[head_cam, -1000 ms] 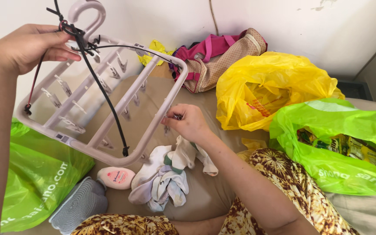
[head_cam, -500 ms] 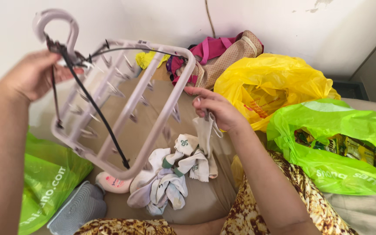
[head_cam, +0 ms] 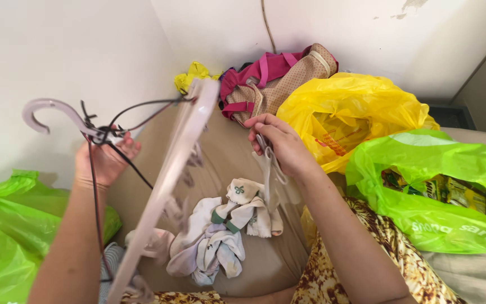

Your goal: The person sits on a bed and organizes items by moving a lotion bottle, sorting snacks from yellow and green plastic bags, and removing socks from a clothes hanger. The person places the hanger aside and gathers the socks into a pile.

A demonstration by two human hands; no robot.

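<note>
Left hand (head_cam: 105,160) grips clip hanger (head_cam: 167,180) by its hook, frame edge-on; right hand (head_cam: 279,143) pinches white sock (head_cam: 268,174) just right of it.

Matt plastic drying rack (head_cam: 164,186), cloth socks (head_cam: 220,231)

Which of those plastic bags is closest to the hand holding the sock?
The yellow bag, just behind the right hand. The green bag with packets lies farther right; the other green bag is far left.

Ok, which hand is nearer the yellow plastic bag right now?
Right. The right hand, pinching a white sock, sits just beside the yellow plastic bag; the left hand holds the peg hanger across the bed.
</note>
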